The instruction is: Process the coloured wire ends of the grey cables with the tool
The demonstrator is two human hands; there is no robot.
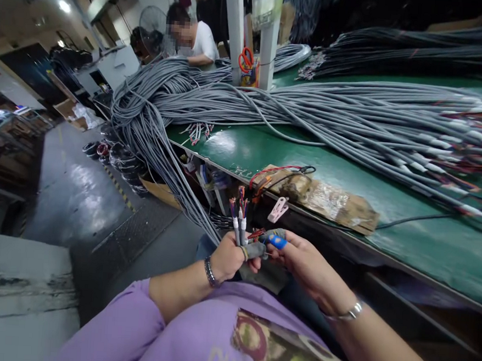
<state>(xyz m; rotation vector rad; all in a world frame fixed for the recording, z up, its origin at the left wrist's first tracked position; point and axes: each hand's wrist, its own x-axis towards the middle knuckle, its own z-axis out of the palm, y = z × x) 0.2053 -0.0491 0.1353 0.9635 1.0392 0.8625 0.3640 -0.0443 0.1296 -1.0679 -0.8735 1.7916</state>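
My left hand (230,257) is closed around several grey cables (241,233), close in front of my body. Their ends point up, with white bands and bare coloured wires fanning out at the tips. A grey finger cover sits on my left thumb. My right hand (288,248) meets the left one; its fingers wear a grey cover and a blue wrap, and they pinch thin reddish wires (256,235) beside the cable ends. Just beyond the hands, a pink clothespin (278,209) hangs at the table's edge.
A green table (409,247) carries a long bundle of grey cables (295,110) that droops over its left end. Near its front edge lies a taped cardboard piece (330,203). Orange scissors (246,59) hang on a post. Another person (203,43) works behind the bundle.
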